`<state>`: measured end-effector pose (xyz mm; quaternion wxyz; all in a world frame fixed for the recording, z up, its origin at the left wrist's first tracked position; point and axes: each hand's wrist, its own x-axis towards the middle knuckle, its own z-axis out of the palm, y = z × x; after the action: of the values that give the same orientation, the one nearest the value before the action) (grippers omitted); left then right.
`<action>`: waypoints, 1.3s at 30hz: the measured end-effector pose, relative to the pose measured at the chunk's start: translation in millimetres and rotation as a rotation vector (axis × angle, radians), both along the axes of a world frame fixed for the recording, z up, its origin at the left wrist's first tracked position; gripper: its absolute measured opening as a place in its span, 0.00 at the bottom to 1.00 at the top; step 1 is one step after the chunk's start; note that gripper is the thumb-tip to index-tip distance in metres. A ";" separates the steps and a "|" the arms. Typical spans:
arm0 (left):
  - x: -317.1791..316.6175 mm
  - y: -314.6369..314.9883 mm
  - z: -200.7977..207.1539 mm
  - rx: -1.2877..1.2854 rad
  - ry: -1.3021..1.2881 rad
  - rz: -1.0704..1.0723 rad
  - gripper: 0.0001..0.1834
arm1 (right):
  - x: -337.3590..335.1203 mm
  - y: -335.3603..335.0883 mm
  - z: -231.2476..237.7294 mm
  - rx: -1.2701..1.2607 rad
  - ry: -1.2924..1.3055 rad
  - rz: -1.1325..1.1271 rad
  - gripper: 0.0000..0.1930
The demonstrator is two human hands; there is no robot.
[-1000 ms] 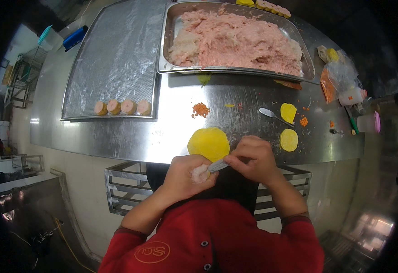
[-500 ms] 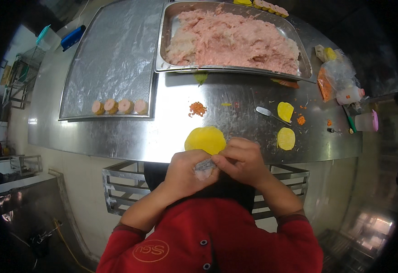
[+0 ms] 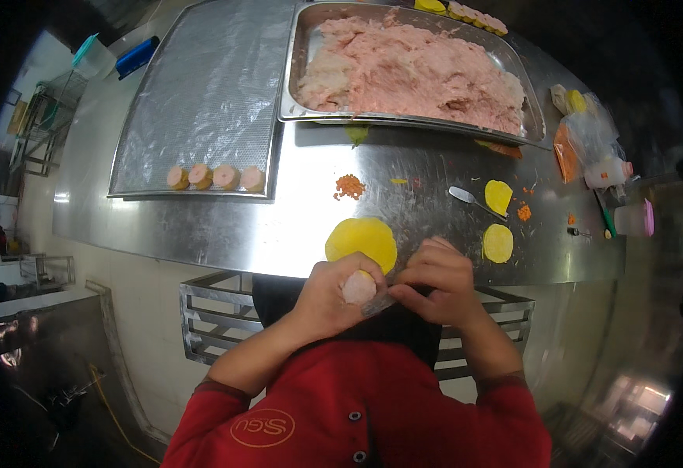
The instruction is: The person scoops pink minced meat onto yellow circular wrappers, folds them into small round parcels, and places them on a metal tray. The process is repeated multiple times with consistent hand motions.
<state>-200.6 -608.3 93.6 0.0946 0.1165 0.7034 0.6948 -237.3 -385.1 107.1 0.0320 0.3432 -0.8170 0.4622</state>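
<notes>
Wrapped in the fingers of my left hand (image 3: 330, 300) is a dumpling (image 3: 359, 288), its round top of pale pink filling facing up. My right hand (image 3: 439, 285) is closed in a pinch on a small spatula (image 3: 376, 304); its flat grey blade lies against the dumpling's near right side, while the fingers hide its handle. Just beyond my left hand, a stack of round yellow wrappers (image 3: 363, 238) rests at the table's front edge. A little heap of orange diced bits (image 3: 349, 186) lies farther away.
At far left, a lined tray (image 3: 201, 93) bears a row of filled dumplings (image 3: 224, 176). A steel pan (image 3: 285, 97) of pink minced filling (image 3: 427, 74) stands beside it. Toward the right lie more yellow wrappers (image 3: 498, 243), another spatula (image 3: 470, 198), plastic bags (image 3: 587, 136) and a bottle (image 3: 608, 172).
The spatula blade has moved off the dumpling's top to its right side, uncovering the filling. My right hand has drawn right, away from my left. The whole view has shifted slightly.
</notes>
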 end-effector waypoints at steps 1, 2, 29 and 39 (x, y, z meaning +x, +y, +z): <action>3.2 -0.9 2.5 -0.052 0.000 -0.021 0.11 | -1.3 -4.7 -1.4 -0.030 0.025 0.002 0.11; 5.5 -1.9 4.3 -0.102 0.002 -0.041 0.10 | -3.4 -8.1 -3.0 -0.042 0.039 0.001 0.10; 0.3 -2.4 4.2 -0.331 0.117 0.041 0.11 | -3.9 -13.3 -9.3 -0.024 0.011 -0.119 0.09; 0.4 -9.7 0.2 -0.285 0.086 -0.016 0.19 | -2.4 13.0 -12.7 -0.078 -0.200 -0.196 0.08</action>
<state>-200.2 -618.1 93.8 0.0854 0.1371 0.7974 0.5815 -239.7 -372.1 94.4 0.0087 0.2129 -0.8272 0.5199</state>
